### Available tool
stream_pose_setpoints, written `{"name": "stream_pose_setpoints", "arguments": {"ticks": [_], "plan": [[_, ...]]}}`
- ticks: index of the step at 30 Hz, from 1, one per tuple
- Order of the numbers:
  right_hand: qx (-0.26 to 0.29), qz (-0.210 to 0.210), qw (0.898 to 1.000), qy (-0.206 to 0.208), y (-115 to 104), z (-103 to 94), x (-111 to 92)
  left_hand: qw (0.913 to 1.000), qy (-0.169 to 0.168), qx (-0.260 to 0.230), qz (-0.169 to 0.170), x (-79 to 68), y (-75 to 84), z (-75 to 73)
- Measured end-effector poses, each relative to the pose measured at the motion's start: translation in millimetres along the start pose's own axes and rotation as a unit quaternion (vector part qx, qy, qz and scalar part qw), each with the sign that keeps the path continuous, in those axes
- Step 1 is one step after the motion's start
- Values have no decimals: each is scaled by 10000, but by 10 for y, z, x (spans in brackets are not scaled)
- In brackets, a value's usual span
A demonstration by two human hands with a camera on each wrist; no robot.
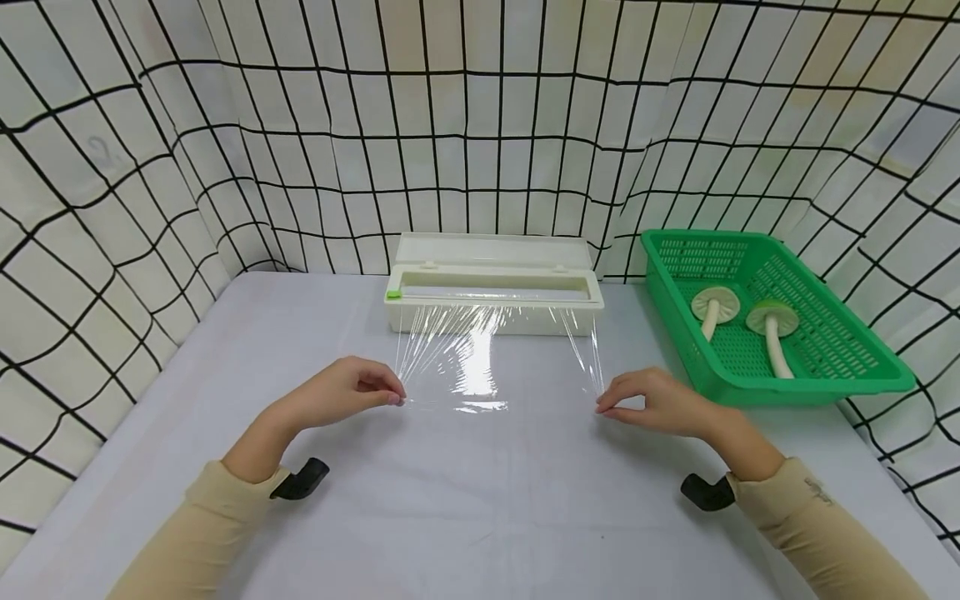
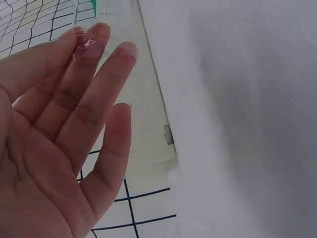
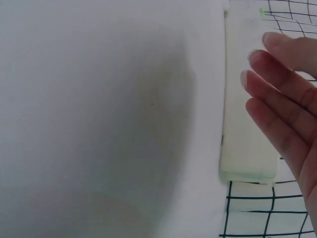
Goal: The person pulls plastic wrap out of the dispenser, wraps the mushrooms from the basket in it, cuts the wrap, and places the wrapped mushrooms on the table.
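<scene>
A sheet of clear plastic wrap (image 1: 477, 367) stretches from a white cling film dispenser box (image 1: 495, 320) toward me. Its lid (image 1: 491, 250) stands raised at the back, and a small green piece (image 1: 393, 294) sits at the box's left end. My left hand (image 1: 347, 392) pinches the sheet's near left corner between thumb and fingertips; in the left wrist view, wrap (image 2: 88, 47) shows at those fingertips. My right hand (image 1: 656, 402) pinches the near right corner. Between the hands the film hangs taut and gathers into creases at both corners. The roll inside the box is hard to see.
At the right, a green plastic basket (image 1: 817, 388) holds two mushroom-shaped things, one (image 1: 715, 307) on the left and another (image 1: 772, 321) on the right. Black grid netting (image 1: 465, 133) over white sheeting surrounds the back and sides of the white-covered table (image 1: 480, 508).
</scene>
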State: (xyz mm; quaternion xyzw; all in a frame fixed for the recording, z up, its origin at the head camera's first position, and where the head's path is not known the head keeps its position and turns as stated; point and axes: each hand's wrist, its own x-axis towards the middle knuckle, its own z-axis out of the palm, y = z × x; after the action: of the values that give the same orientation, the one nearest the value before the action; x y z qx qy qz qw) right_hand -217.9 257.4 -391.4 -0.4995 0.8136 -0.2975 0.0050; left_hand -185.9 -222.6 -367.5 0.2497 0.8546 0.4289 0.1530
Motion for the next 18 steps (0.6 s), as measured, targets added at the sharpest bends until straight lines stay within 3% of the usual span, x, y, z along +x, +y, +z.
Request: {"name": "stream_pose_setpoints", "arguments": {"ticks": [13, 18], "plan": [[-708, 183, 9938, -835, 23, 127, 88, 9968, -174, 756, -190, 119, -123, 131], [-770, 402, 9923, -878, 4, 155, 104, 9947, -180, 977, -272, 148, -109, 131]]}}
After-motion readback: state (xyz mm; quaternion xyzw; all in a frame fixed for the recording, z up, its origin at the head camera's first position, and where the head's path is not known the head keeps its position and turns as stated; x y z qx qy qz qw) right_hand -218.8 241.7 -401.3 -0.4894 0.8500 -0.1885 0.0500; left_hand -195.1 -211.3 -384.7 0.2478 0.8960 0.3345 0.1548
